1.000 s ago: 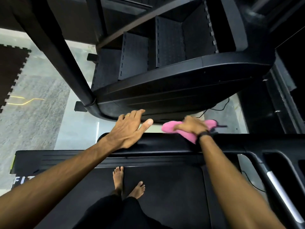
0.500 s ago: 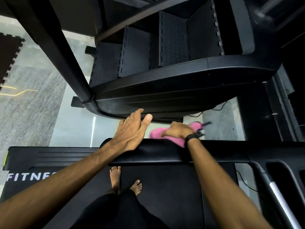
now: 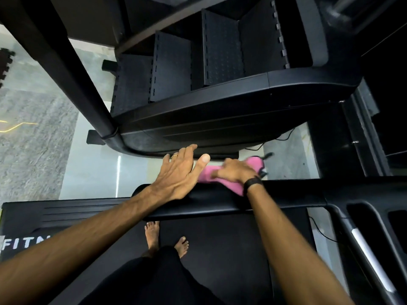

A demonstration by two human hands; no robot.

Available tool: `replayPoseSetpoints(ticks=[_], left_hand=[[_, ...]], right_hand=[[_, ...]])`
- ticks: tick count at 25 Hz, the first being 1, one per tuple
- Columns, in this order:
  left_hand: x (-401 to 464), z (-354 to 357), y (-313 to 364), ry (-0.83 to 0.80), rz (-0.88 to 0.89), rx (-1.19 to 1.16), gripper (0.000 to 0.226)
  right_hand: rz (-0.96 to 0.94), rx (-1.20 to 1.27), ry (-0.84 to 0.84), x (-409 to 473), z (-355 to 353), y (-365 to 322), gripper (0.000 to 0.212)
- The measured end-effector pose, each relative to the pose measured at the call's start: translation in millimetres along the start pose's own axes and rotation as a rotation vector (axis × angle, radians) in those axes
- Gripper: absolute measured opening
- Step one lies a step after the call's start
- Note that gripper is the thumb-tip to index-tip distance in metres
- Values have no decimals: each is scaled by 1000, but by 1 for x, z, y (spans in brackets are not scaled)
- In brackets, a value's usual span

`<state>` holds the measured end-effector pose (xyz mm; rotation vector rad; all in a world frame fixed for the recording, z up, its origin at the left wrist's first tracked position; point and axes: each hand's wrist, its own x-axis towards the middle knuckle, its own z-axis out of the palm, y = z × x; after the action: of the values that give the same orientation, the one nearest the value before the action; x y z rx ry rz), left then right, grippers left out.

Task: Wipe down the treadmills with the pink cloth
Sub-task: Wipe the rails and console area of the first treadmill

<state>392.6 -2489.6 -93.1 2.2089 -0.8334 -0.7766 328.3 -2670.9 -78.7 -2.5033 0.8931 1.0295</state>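
I stand barefoot on the black treadmill belt [image 3: 231, 245]. Across the middle runs the treadmill's black front bar [image 3: 211, 201]. My left hand [image 3: 178, 172] lies flat on the bar's left part, fingers straight, a ring on one finger. My right hand [image 3: 235, 170] grips the pink cloth [image 3: 207, 173] and presses it onto the far edge of the bar, just right of my left thumb. The cloth sticks out on both sides of the hand; its middle is hidden under my fingers. A black band sits on my right wrist.
A black stair-climbing machine [image 3: 220, 89] with ribbed steps looms just beyond the bar. Its slanted black post [image 3: 72, 78] crosses the upper left. A black cable [image 3: 284, 137] runs over the grey floor [image 3: 33, 150]. The treadmill's right handrail [image 3: 370, 260] is at the lower right.
My right hand has slid the pink cloth leftward along the bar, closer to my left thumb. The view has tilted down slightly. My left hand stays in place.
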Motion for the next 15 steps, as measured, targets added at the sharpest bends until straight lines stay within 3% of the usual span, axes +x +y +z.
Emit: replayPoseSetpoints(ticks=[2, 4, 7, 9, 11, 13, 15], left_hand=[[6, 1, 7, 3, 12, -41, 98], [9, 5, 14, -16, 37, -66, 97], [7, 14, 23, -31, 102, -58, 95], [6, 22, 29, -44, 129, -37, 95], [5, 28, 33, -37, 153, -6, 94], [5, 30, 32, -24, 160, 9, 94], [4, 29, 30, -34, 155, 10, 95]], right_hand=[[-190, 76, 254, -45, 18, -15, 54], [-233, 130, 472, -87, 33, 16, 61], [80, 99, 546, -76, 13, 96, 67], [268, -6, 511, -54, 2, 94, 59], [196, -132, 534, -49, 18, 53, 57], [-20, -35, 639, -74, 47, 19, 53], [-137, 126, 682, -97, 58, 41, 55]])
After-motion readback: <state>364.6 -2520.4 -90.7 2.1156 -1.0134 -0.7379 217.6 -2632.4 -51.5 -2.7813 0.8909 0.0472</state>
